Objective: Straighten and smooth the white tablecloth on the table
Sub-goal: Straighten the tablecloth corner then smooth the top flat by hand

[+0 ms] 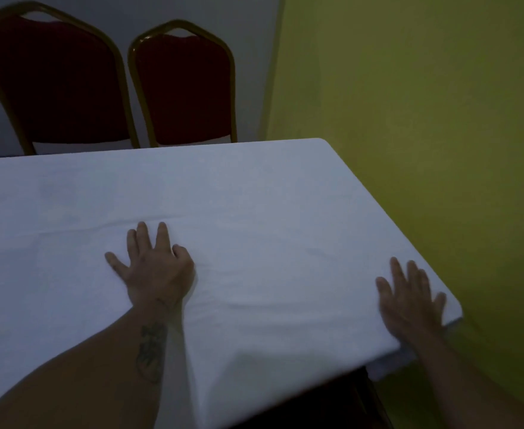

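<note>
The white tablecloth (254, 193) covers the whole table top and hangs over the near edge. A long shallow crease runs across it just beyond my left hand, and soft folds lie between my two hands. My left hand (154, 267) rests flat on the cloth near the middle, fingers spread, thumb tucked in. My right hand (409, 300) lies flat with fingers apart at the near right corner of the table, its wrist over the edge. Neither hand grips the cloth.
Two red padded chairs with gold frames (53, 85) (183, 88) stand side by side behind the table's far edge. A green wall (424, 88) runs close along the table's right side. Dark space shows under the near right corner (332, 400).
</note>
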